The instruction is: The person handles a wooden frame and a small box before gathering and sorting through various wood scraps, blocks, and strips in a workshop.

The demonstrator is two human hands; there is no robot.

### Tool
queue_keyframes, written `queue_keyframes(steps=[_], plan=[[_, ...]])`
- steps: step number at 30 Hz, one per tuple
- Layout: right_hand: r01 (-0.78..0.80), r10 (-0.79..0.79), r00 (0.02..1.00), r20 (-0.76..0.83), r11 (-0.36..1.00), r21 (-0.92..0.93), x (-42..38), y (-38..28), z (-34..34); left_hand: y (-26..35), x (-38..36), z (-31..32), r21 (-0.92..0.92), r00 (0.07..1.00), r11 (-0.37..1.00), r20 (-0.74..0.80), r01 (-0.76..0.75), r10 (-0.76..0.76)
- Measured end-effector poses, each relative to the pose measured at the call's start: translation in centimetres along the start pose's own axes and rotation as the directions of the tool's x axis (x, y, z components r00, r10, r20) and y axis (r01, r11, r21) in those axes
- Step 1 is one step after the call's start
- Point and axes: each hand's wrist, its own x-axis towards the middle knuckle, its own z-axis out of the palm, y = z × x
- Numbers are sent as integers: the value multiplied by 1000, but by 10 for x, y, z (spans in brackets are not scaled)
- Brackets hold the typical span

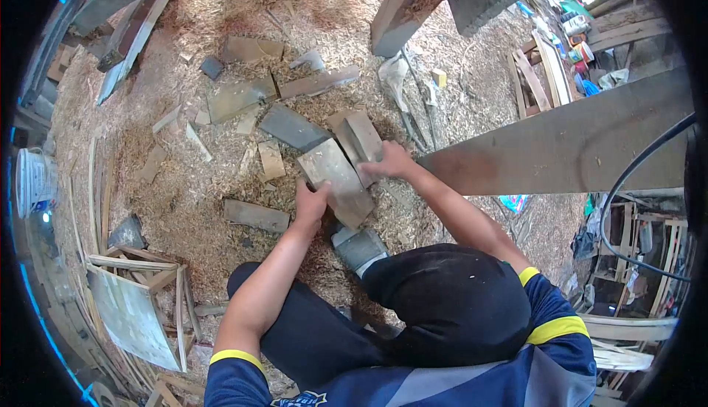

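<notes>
A short, wide wooden board (338, 180) lies tilted in front of my knees. My left hand (313, 204) is closed on its left edge, the thumb on top. Against the board's upper right side is a narrower wooden block (364, 136). My right hand (391, 162) is closed around the near end of this block, its fingertips close to the board's edge and slightly blurred. A darker grey wood piece (295, 127) touches the board's far left corner. The undersides of the pieces and some fingertips are hidden.
Wood offcuts (242, 99) and shavings (184, 208) cover the ground. A long plank (560, 138) crosses at the right, with a black cable (616, 193) beyond it. Thick timbers (402, 12) stand ahead. At the left are a small wooden frame (140, 311) and a white bucket (35, 182).
</notes>
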Motion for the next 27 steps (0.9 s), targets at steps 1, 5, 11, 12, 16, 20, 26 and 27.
queue_keyframes(steps=[1, 5, 11, 12, 16, 20, 26, 27], plan=[[-2, 2, 1000, 4, 1000, 2, 4, 6, 6, -1, 4, -3, -17, 999, 999, -15, -29, 29], [67, -33, 996, -84, 900, 431, 32, 35, 48, -2, 7, -7, -41, 988, 987, -5, -153, 153], [79, 22, 982, -186, 851, 519, -3, 7, 30, -1, 5, -31, -132, 986, 979, -77, -158, 149], [77, 39, 977, -208, 848, 524, -4, 6, 31, 2, 6, -38, -152, 985, 978, -114, -144, 128], [67, -58, 998, -35, 757, 651, -1, -4, 26, 26, 6, -70, -257, 972, 950, -196, -179, 130], [164, -36, 973, -228, 805, 571, -19, -36, 25, -6, 33, -113, 27, 947, 989, -285, -145, 147], [190, -74, 981, -181, 580, 792, -15, -44, 24, -4, 9, -114, -281, 960, 959, -277, -34, -47], [205, -146, 978, -152, 504, 839, -18, -48, 23, 2, 3, -113, -355, 960, 935, -259, 4, -102]])
